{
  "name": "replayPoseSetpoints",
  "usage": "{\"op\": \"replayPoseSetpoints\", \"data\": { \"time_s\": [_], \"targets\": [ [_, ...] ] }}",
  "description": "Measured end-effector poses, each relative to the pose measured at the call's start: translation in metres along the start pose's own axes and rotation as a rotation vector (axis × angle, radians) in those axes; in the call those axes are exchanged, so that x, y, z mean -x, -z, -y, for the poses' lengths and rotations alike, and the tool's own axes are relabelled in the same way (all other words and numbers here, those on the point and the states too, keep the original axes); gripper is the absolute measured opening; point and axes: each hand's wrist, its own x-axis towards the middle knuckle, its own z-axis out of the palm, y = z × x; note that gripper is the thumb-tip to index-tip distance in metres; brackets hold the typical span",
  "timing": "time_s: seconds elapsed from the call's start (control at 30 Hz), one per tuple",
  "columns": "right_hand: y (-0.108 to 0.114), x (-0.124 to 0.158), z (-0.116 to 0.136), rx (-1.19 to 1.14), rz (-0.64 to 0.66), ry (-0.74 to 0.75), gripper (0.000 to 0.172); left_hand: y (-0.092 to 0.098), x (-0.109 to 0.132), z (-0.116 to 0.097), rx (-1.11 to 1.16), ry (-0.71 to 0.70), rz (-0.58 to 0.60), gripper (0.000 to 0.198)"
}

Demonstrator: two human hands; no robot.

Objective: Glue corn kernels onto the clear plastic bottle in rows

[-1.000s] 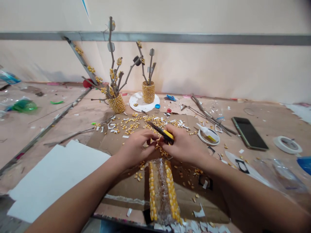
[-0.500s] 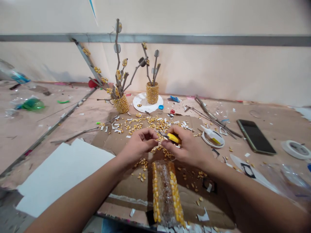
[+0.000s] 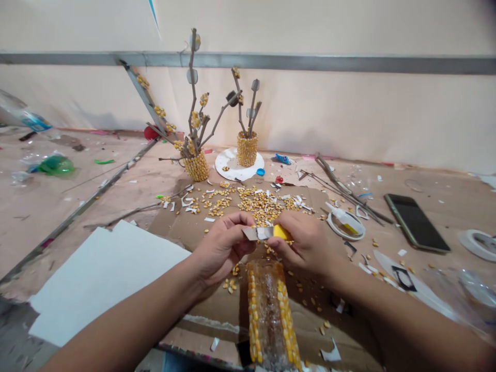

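Note:
My right hand (image 3: 308, 243) is closed round a yellow utility knife (image 3: 282, 233), its blade out and pointing left. A small whitish piece (image 3: 265, 233) lies against the blade. My left hand (image 3: 225, 245) is closed, thumb and fingers pinched at the blade's tip; I cannot make out what they hold. Loose corn kernels (image 3: 259, 202) are spread beyond both hands on a cardboard sheet (image 3: 170, 222). Below my hands lies a clear, glue-coated cylinder (image 3: 269, 315), with rows of kernels along both sides and a bare strip in the middle.
Two kernel-covered pots (image 3: 196, 166) with twigs stand at the back, one on a white disc (image 3: 228, 170). White sheets (image 3: 104, 279) lie at left. At right are a glue bottle (image 3: 344, 219) on a tape roll, a phone (image 3: 417, 222), branches (image 3: 341, 186) and plastic scraps.
The knife has turned so its blade's flat side shows, with the whitish piece against it. My left hand has rolled, bringing its thumb to the blade tip. The view has shifted slightly.

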Motion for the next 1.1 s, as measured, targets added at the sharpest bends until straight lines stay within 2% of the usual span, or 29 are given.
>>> {"op": "replayPoseSetpoints", "data": {
  "time_s": [0.43,0.5,0.63,0.73,0.83,0.9,1.0,1.1],
  "targets": [
    [0.0,0.001,0.002,0.012,-0.045,0.066,0.056,0.002,0.004,-0.001,-0.07,-0.023,0.055,0.019],
    [-0.001,0.001,-0.005,0.002,-0.067,-0.038,0.056,0.003,0.005,-0.002,-0.078,-0.048,0.076,0.018],
    [0.001,0.0,-0.028,-0.081,-0.167,-0.39,0.05,0.004,0.004,-0.004,-0.09,-0.081,0.09,0.024],
    [0.005,-0.003,-0.031,-0.245,-0.175,-0.458,0.042,0.006,0.0,-0.004,-0.11,-0.076,0.082,0.026],
    [0.01,-0.006,-0.013,-0.442,-0.068,-0.399,0.019,0.008,-0.003,-0.003,-0.161,-0.034,0.077,0.027],
    [0.013,-0.008,0.002,-0.502,-0.025,-0.256,0.01,0.008,-0.004,-0.004,-0.197,0.007,0.086,0.026],
    [0.017,-0.01,0.013,-0.475,0.04,-0.03,0.019,0.009,-0.004,-0.005,-0.24,0.077,0.095,0.025],
    [0.018,-0.009,0.01,-0.404,0.075,0.065,0.03,0.011,-0.004,-0.004,-0.262,0.129,0.098,0.026]
  ]
}}
